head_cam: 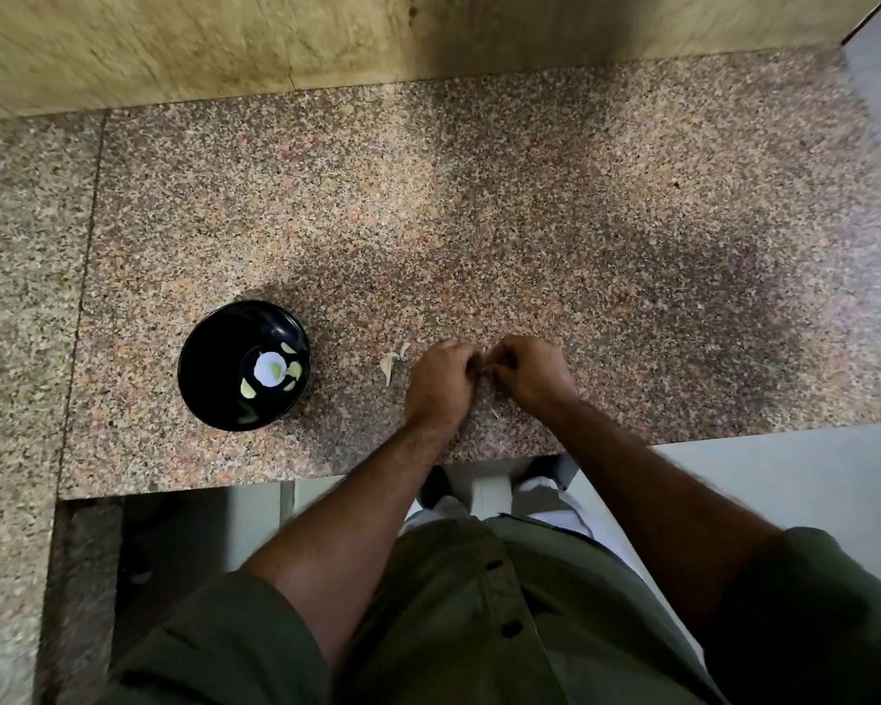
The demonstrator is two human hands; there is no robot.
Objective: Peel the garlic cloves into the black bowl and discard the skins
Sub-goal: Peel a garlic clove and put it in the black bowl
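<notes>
A: What is occupying the near edge of the speckled pink-and-grey granite counter?

B: The person's left hand and right hand are meeting knuckle to knuckle just right of the glossy round black bowl, which is serving here as the landmark. Both sets of fingers are curling inward toward the point where the hands touch.

A: Are they gripping a garlic clove?

B: Something small is sitting between the fingertips, but the hands are hiding it, so I cannot tell what either one is holding, or whether it is holding anything.

A: Where is the garlic showing?

B: Several pale yellow-green peeled garlic cloves are lying on the bowl's floor, grouped around a bright white reflection. Between the bowl and the left hand, a pale unpeeled garlic clove is resting on the granite, with a thin papery skin flake lying just beyond it. Another small pale skin scrap is lying on the stone to the right of the bowl, under the gap between the two wrists.

A: And the surroundings?

B: A beige marble wall is rising behind the counter, well beyond the bowl. The person's olive-green buttoned shirt is filling the foreground, nearer the camera than the bowl.
</notes>
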